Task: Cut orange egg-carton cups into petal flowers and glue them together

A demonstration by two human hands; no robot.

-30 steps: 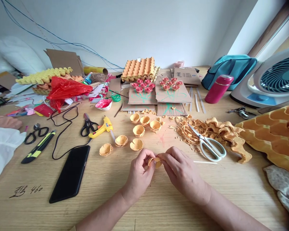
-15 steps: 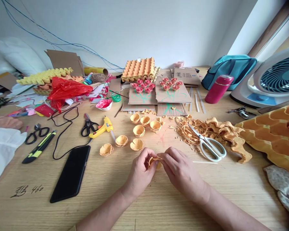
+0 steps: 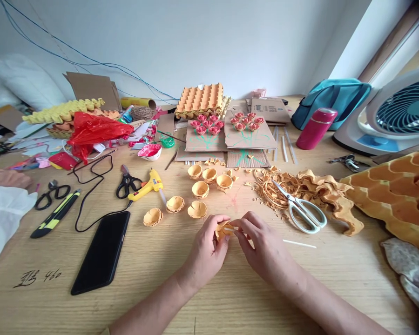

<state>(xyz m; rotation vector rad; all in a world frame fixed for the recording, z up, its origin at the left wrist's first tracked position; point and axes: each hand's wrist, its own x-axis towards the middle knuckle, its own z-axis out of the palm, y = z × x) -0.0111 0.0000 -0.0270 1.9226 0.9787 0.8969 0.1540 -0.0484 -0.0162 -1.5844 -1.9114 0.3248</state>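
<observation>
My left hand (image 3: 209, 249) is closed around a small flower-shaped cup (image 3: 222, 231) of orange egg-carton pulp, its fingers curled along the rim. Between the fingertips of my right hand (image 3: 265, 244) is a thin white stick (image 3: 299, 244). One end reaches the cup's inside, and the other sticks out past the right side of the hand. Just beyond my hands, several similar petal cups (image 3: 197, 210) stand on the table. A yellow glue gun (image 3: 148, 186) lies left of them. White-handled scissors (image 3: 302, 211) rest at the right, partly over pulp scraps (image 3: 282, 186).
A black phone (image 3: 101, 253), a utility knife (image 3: 56, 215) and black-handled scissors (image 3: 128, 183) lie on the left. Another person's sleeve (image 3: 7, 221) is at the left edge. Red flowers (image 3: 207, 124) on cardboard stand behind. An egg tray (image 3: 391, 195) and pink bottle (image 3: 316, 129) are on the right.
The cup in my left hand has turned so more of its inside shows. My right hand has shifted slightly, and the white stick's far end has swung a little nearer to me.
</observation>
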